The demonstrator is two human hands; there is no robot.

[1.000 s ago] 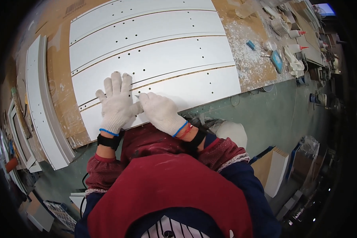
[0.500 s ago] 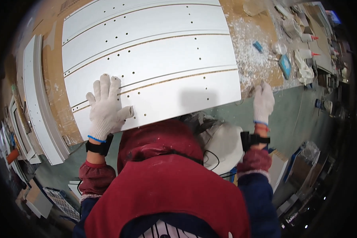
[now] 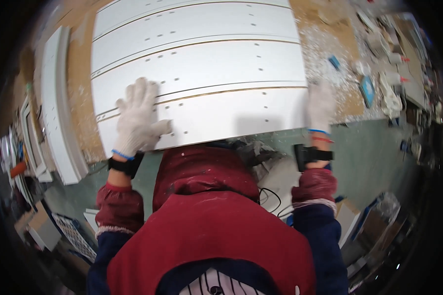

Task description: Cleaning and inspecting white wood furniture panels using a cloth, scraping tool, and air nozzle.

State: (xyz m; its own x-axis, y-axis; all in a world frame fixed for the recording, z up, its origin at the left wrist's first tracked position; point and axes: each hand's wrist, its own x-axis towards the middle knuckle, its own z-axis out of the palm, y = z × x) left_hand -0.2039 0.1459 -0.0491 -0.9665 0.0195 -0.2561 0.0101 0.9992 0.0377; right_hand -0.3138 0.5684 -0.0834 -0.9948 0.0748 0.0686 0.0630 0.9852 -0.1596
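Note:
Several white panels [image 3: 216, 108] with rows of small drilled holes and brown-edged gaps between them lie side by side on the workbench. My left hand [image 3: 139, 118], in a white knit glove, rests flat on the nearest panel and the one behind it, fingers spread and pointing away from me. My right hand [image 3: 321, 105], gloved the same way, is at the right edge of the nearest panel. Its fingers are blurred, so I cannot see whether they grip the edge.
White flakes litter the cardboard-brown benchtop [image 3: 325, 49] on the right. A small blue block [image 3: 334, 62], a blue-rimmed square piece [image 3: 366, 91] and bottles with red tips [image 3: 396, 78] lie there. On the left stands a long white board [image 3: 59, 113]. A pale bag [image 3: 280, 172] is below the bench edge.
My right hand has moved forward and left, from beside the bench's front edge to the panel's right edge. My left hand stays flat on the panels. The whole view has shifted slightly.

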